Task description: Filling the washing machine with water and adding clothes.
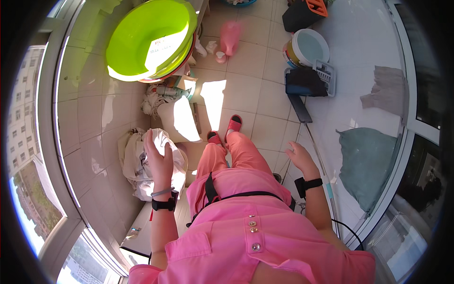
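Note:
My left hand (158, 159) is raised with its fingers extended and nothing in it. Below it, in a bin or basket by the tiled wall, is a heap of white cloth (136, 163). My right hand (299, 156) hangs in the air with its fingers apart, also holding nothing. To its right, a long pole (315, 142) of a flat mop leans along the white wall. The mop's dark head (299, 108) rests on the floor. Beyond that, a dark cloth (305, 82) hangs over a grey plastic basket (330, 76).
Stacked lime-green basins (152, 35) stand at the upper left. Pink bottles, one a large jug (230, 37), are on the floor tiles. A white bucket (312, 46) and a black bin with an orange top (305, 14) stand upper right. A green cloth (367, 167) hangs at right.

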